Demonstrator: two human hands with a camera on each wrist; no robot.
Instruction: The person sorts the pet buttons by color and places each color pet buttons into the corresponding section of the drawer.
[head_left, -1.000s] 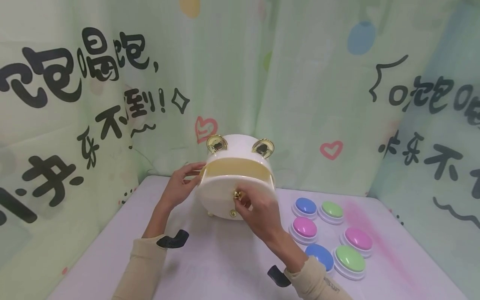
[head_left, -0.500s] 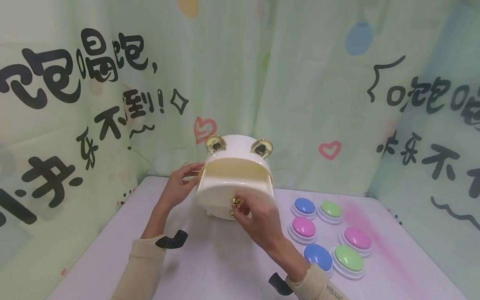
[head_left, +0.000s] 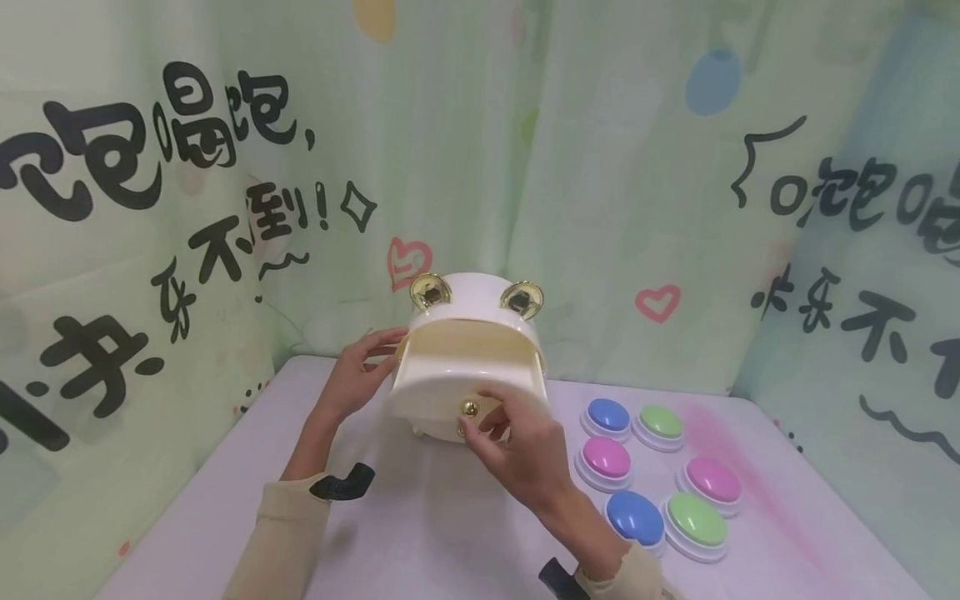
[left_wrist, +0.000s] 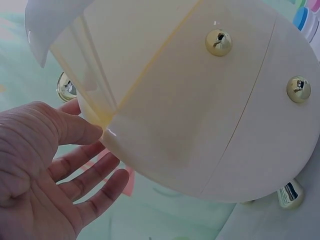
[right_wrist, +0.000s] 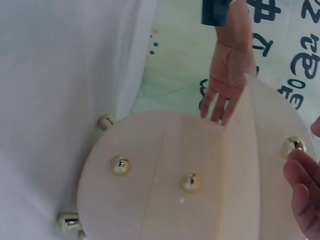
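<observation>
A cream-white round-fronted storage box (head_left: 472, 293) with gold ear-like ornaments stands at the table's back. Its upper drawer (head_left: 427, 390) is pulled out, showing a pale yellow inside. My left hand (head_left: 358, 375) rests at the box's left side. In the left wrist view the thumb touches the edge near the drawer's corner, the other fingers spread loosely behind it. My right hand (head_left: 525, 450) hovers just before the drawer front, thumb and fingers apart around the gold knob (head_left: 470, 407). In the right wrist view its fingers (right_wrist: 302, 175) are separate from the drawer's knob (right_wrist: 190, 182).
Several push buttons in blue (head_left: 609, 414), green (head_left: 697, 518) and pink (head_left: 714, 479) stand on white bases to the right, some close to my right forearm. A pale green printed curtain (head_left: 600, 208) surrounds the white table (head_left: 405, 533).
The upper drawer has come out further toward me, pulled by its knob in my right hand. My right fingers have since let go of the knob. My left hand stays at the box's side.
</observation>
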